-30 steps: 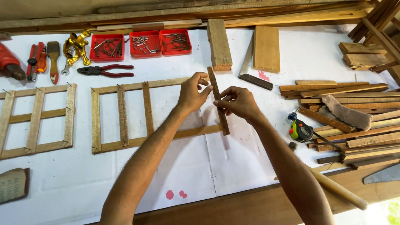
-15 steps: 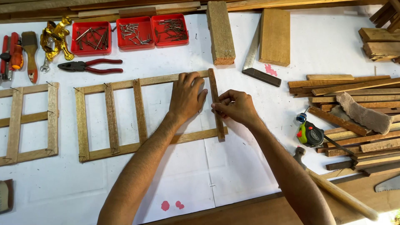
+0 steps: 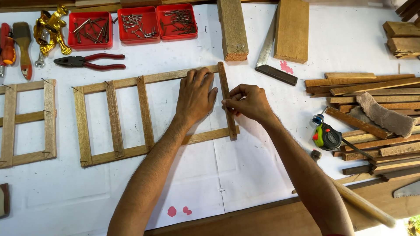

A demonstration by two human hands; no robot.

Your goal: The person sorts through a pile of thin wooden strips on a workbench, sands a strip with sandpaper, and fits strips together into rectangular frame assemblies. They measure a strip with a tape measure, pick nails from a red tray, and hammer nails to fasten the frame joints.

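Observation:
A wooden slat frame (image 3: 114,118) lies flat on the white paper-covered table. Its right end slat (image 3: 227,105) rests across the two long rails. My left hand (image 3: 197,95) lies flat, fingers spread, on the top rail and the paper just left of that slat. My right hand (image 3: 247,102) pinches the slat's middle from the right with thumb and fingers.
A second, smaller frame (image 3: 28,120) lies at the left. Three red trays of nails (image 3: 133,22), pliers (image 3: 89,62), a brush and a gold figure sit along the back. Wood blocks (image 3: 232,28), a metal square (image 3: 271,61), a tape measure (image 3: 327,136), a hammer handle and stacked slats (image 3: 372,87) fill the right.
The slat, earlier held up between both hands, now lies down on the frame's right end. My left hand has flattened onto the frame.

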